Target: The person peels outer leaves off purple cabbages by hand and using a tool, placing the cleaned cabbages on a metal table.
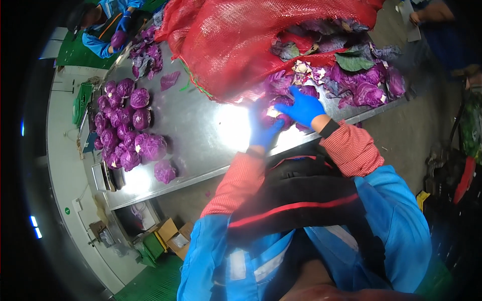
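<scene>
Both my hands wear blue gloves and are over the metal table [196, 128]. My left hand [263, 129], somewhat blurred, touches the near left side of a red cabbage [284, 119]. On its right, my right hand [303, 107] has its fingers spread over the same group of cabbages. Whether either hand grips one cannot be told. Loose purple leaves and trimmed pieces [365, 90] lie right of my hands. A large red mesh sack [226, 45] rests beyond them, with leaves at its opening. Several round cabbages [122, 124] are piled at the table's left end.
A co-worker [109, 26] in blue sleeves and gloves holds a cabbage at the upper left. Another person [437, 22] stands at the upper right. A scale-like device [101, 177] sits at the left table edge. Cardboard boxes [177, 237] and a green bin [150, 248] stand below.
</scene>
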`<state>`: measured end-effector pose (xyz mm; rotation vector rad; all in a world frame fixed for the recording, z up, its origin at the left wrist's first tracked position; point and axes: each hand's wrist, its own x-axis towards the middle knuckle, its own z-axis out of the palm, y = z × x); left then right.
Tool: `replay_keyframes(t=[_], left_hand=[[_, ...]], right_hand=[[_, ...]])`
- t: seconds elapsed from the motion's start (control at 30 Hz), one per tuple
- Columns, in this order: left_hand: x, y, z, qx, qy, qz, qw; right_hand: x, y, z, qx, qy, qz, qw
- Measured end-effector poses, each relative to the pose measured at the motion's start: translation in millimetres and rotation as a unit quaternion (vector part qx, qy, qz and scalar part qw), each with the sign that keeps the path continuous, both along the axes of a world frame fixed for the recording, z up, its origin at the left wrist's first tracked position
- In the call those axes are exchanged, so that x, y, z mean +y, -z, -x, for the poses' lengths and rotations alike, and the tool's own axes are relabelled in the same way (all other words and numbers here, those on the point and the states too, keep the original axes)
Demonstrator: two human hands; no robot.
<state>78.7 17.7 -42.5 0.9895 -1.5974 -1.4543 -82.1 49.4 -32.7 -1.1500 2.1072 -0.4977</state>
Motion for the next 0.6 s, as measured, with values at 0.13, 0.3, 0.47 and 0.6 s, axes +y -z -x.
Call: replay_keyframes(t=[0.13, 0.3, 0.47, 0.6], left_hand=[[2.1, 4.3, 1.4, -0.044, -0.001, 0.083, 0.996], [-10.8, 35.8, -8.7, 0.056, 0.022, -0.034, 0.998], [-22.9, 8.0, -27.3, 0.002, 0.087, -0.241, 0.967], [-6.4, -7.4, -22.9, 0.012, -0.007, -0.187, 0.982]], right_hand=[[4.6, 5.9, -3.6, -0.122, 0.002, -0.072, 0.99], [24.3, 37.1, -4.2, 0.009, 0.004, -0.016, 1.0], [35.5, 50.8, 6.3, 0.0, 0.082, 0.015, 0.997], [32.2, 33.0, -1.3, -0.072, -0.008, 0.023, 0.997]])
